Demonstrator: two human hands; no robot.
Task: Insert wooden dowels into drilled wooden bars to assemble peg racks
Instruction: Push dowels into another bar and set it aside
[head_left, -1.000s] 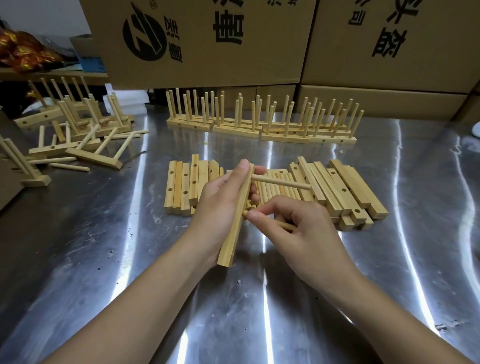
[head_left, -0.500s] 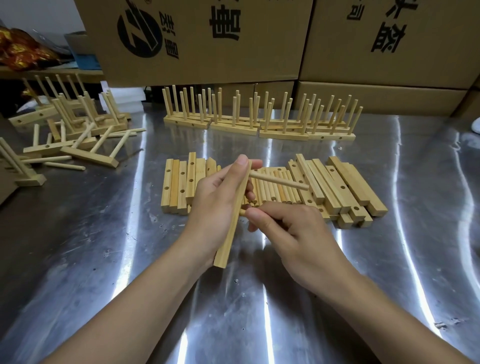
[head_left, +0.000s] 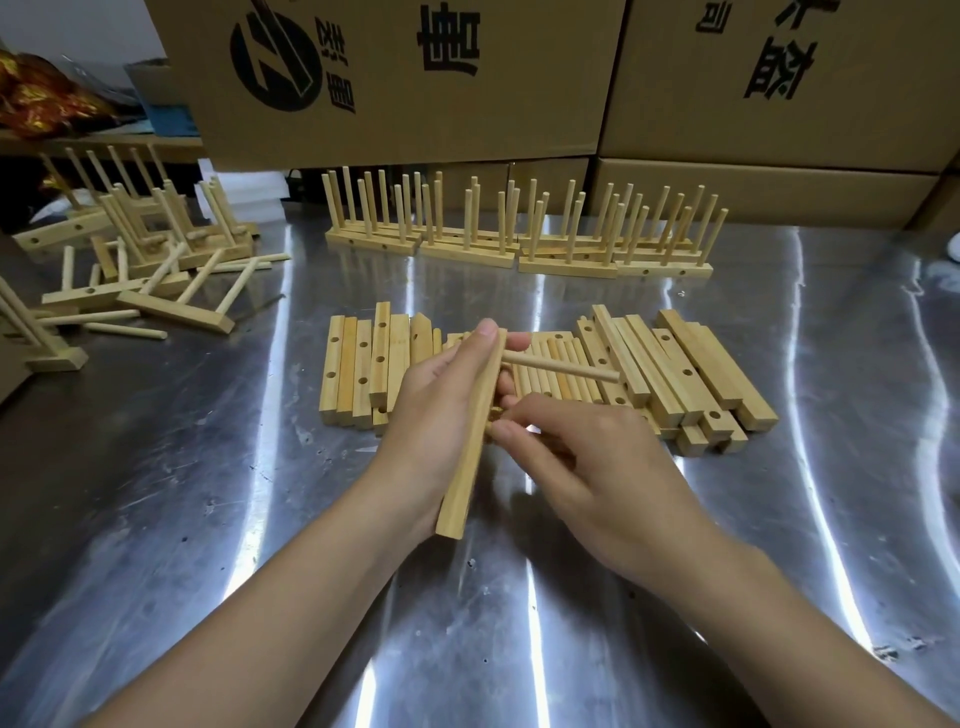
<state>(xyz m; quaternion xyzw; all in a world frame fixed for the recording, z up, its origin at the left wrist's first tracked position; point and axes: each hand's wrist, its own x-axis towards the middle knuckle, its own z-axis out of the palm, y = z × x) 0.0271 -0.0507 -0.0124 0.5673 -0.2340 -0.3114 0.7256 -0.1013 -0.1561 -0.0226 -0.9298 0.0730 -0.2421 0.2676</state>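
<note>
2 hands (head_left: 431, 415) w/ 1 bar (head_left: 469, 467), 2 dowels (head_left: 561, 366)

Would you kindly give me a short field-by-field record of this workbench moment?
Left hand: grips a pale drilled wooden bar
Inserted: one round wooden dowel sticking out near the bar's top
Right hand: pinches a second dowel, mostly hidden, at the bar's middle
Steel table: pile of loose drilled bars
Back: row of finished peg racks

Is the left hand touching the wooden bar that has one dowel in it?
Touching. The head view shows the left hand gripping the wooden bar, with its fingers wrapped round the upper part.
</note>
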